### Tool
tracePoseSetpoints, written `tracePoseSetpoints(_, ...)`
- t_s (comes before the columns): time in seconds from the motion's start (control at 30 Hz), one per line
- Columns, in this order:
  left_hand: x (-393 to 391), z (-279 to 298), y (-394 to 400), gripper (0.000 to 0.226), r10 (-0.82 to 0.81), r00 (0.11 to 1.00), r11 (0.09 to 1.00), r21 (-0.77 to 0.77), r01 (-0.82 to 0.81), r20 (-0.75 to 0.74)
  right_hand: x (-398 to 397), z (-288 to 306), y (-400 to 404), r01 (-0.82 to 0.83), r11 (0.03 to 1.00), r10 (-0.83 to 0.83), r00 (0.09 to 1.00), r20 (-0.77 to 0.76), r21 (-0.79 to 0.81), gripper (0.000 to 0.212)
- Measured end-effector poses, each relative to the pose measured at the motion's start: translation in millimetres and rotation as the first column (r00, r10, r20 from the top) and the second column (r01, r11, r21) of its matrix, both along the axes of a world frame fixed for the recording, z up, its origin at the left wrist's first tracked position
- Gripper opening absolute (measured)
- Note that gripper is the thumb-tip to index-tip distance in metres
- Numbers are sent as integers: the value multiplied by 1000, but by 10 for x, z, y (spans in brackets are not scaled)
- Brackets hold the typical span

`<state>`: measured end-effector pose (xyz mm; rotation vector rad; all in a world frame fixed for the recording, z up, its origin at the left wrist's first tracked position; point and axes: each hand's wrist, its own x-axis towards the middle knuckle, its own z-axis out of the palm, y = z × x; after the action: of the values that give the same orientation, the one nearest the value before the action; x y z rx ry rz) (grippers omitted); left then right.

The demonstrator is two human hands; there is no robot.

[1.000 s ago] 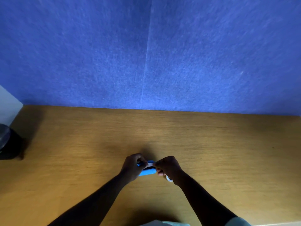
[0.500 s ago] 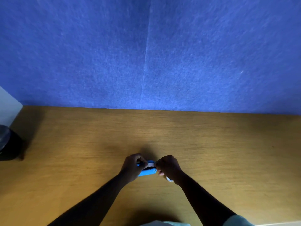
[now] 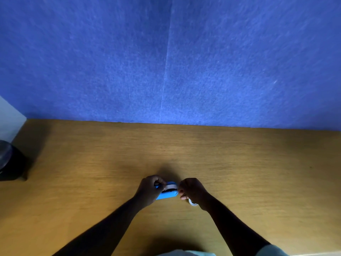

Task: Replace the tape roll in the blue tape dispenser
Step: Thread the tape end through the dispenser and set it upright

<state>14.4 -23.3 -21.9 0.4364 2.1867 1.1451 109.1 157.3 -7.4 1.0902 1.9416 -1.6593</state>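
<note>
Head view, looking down at both hands working close together over a wooden desk (image 3: 239, 163), blue felt partition (image 3: 166, 61) behind.

Left hand (image 3: 148, 189): closed around the left end of the blue tape dispenser (image 3: 167, 195), thumb and fingers pinching its top edge. Dispenser sits low, at or just above the desk surface; contact with the wood cannot be told.

Tape roll (image 3: 170, 186): a white band showing at the dispenser's top, between the two hands, with a dark gap beneath it. Looks partly seated in the cradle, though how deep is too small to judge.

Right hand (image 3: 192, 191): fingers curled and drawn together at the dispenser's right end, fingertips just beside the roll. Whether they pinch the tape end or only press the housing cannot be told. A second pale ring (image 3: 192, 204) shows under the heel of this hand, likely a spare or spent roll; held or merely lying there, unclear.

Judged step: seating the roll and leading its free end toward the cutter.

Doing it well:
- Left-hand hold stays firm and steady so the housing does not twist.
- Press the roll straight down toward the palm side, both hub ends level.
- Draw the free end away from the left grip, flat, sticky side down.
- Watch the fingers near the cutter teeth.

Dark object (image 3: 9, 163) at far left, well apart, not involved.
</note>
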Motion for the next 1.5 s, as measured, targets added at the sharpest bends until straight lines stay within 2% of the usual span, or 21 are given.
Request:
tracePoseSetpoints(0.33, 14, -20, 1, 2, 29, 999, 999, 45, -31, 46, 42, -44, 25, 46, 998, -46, 999, 9, -37, 21)
tracePoseSetpoints(0.53, 20, -59, 13, 18, 38, 999, 999, 16, -38, 18, 47, -20, 33, 49, 999, -49, 999, 24, -20, 26)
tracePoseSetpoints(0.8, 16, -93, 27, 16, 51, 999, 999, 2, -51, 14, 91, -60, 144, 144, 990, -144, 989, 31, -6, 21)
tracePoseSetpoints(1.17, 10, -67, 32, 18, 37, 997, 998, 39, -39, 69, 15, -32, -7, 142, 986, -144, 989, -25, -87, 24)
tracePoseSetpoints(1.4, 9, -50, -9, 21, -27, 1000, 999, 25, 27, 4, -11, -1, -48, 112, 992, -114, 993, -31, -54, 20)
tracePoseSetpoints(1.5, -13, -43, -40, 23, -54, 998, 999, 9, 53, 19, -2, 4, -59, 59, 998, -59, 998, -31, 4, 19)
